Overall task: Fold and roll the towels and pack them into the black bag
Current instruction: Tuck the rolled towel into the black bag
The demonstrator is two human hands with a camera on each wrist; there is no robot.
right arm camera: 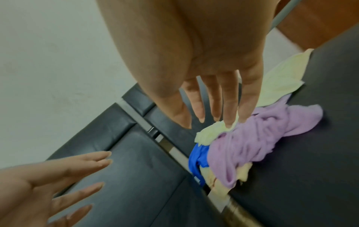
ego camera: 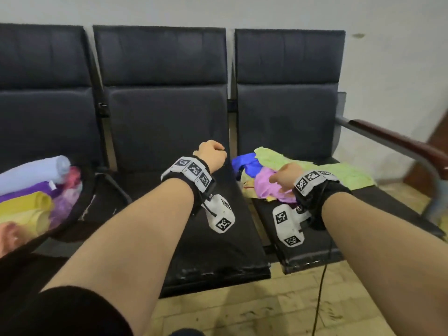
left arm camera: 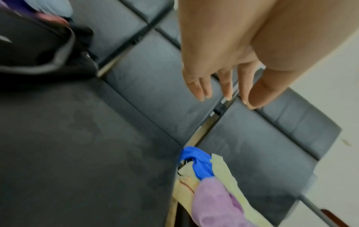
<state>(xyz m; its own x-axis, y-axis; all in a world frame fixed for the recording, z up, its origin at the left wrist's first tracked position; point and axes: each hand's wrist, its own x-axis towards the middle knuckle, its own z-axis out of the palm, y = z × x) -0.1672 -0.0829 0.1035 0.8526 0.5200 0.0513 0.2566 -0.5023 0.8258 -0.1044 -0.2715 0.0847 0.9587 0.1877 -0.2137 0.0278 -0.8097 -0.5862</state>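
Observation:
The black bag (ego camera: 81,202) sits on the left seat, holding rolled towels: a light blue one (ego camera: 36,173), a purple one (ego camera: 29,190) and a yellow one (ego camera: 26,204). Loose towels are piled on the right seat: a blue one (ego camera: 247,163), a lilac one (ego camera: 266,187) and a pale green one (ego camera: 315,170). My right hand (ego camera: 287,178) hovers over the lilac towel (right arm camera: 262,138) with straight fingers (right arm camera: 229,110); I cannot tell whether they touch the pile. My left hand (ego camera: 211,155) hangs over the middle seat, fingers (left arm camera: 225,86) spread and holding nothing.
The middle seat (ego camera: 189,226) lies between the bag and the pile. A wooden armrest (ego camera: 400,141) bounds the right seat. A black cable (ego camera: 320,299) hangs from my right wrist to the tiled floor. A white wall stands behind the backrests.

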